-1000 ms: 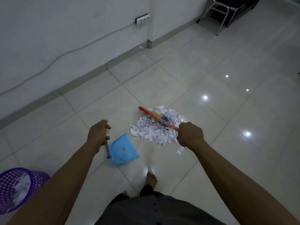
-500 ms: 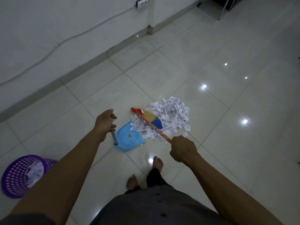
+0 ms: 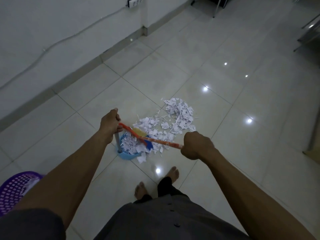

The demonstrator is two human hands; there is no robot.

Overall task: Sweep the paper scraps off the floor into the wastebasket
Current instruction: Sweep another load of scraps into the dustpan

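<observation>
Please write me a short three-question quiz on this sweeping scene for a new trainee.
1. True or false: the blue dustpan is empty.
2. Which hand's grip is on the orange broom handle? A) left hand B) right hand C) neither
3. Fill in: the purple wastebasket sits at the person's ____ side.

Key:
1. False; paper scraps already lie in it, with more on the floor beyond.
2. B; the left hand holds the dustpan's grey upright handle.
3. Left.
</observation>
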